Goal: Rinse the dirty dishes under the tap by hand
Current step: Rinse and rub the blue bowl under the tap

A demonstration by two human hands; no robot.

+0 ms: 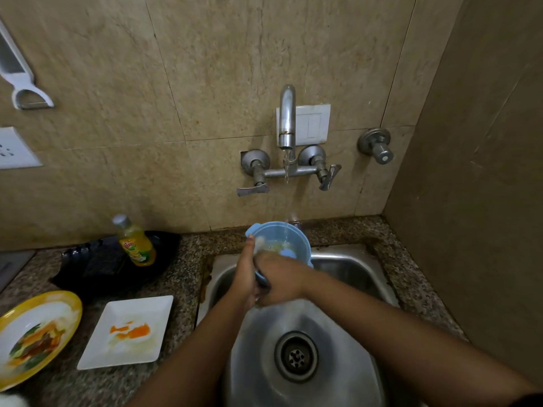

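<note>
Head view. The blue bowl (289, 239) is held over the far edge of the steel sink (346, 267), tilted with its opening toward the person. Water (286, 198) runs from the wall tap (287, 118) and lands inside the bowl near its far rim, where pale residue is visible.

Left hand (245, 279): grasps the bowl at its left rim, with the thumb laid up along the edge. Right hand (279, 282): lies over the near rim with the fingers reaching into the bowl. The fingers are blurred and partly hidden, so it cannot be determined whether this hand grips or rubs.

Step in hand, as judged: rinsing of the first dish, early in the task. Two soiled items wait on the counter to the left of the sink: a square white plate (129, 331) with orange smears, and a yellow-rimmed plate (38, 333) with food remains at the near left. A dish soap bottle (136, 242) stands farther back.

Next move, as judged: turn the bowl under the stream until the residue clears, tip the water out toward the drain (296, 356), set the bowl aside, then take the square plate. A wet rim calls for a firm hold
</note>
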